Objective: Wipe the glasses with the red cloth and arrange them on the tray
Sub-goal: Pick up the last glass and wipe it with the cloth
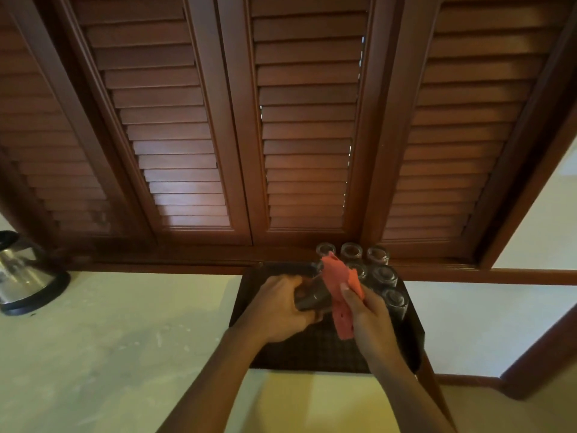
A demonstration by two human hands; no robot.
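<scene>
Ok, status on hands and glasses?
Left hand grips a glass over the tray. Right hand holds red cloth against it. Nothing blocking.

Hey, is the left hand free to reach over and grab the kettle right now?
Probably not. The left hand is wrapped around a glass over the tray, and the kettle stands far off at the counter's left edge. The path looks open, but the hand is occupied.

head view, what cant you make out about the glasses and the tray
- Glass in the left hand: mostly hidden by fingers and the red cloth; clean or not, unclear.
- Glasses on the tray: the cloth covers part of the group, so the count is uncertain.
- Kettle: cut by the left edge.
</scene>
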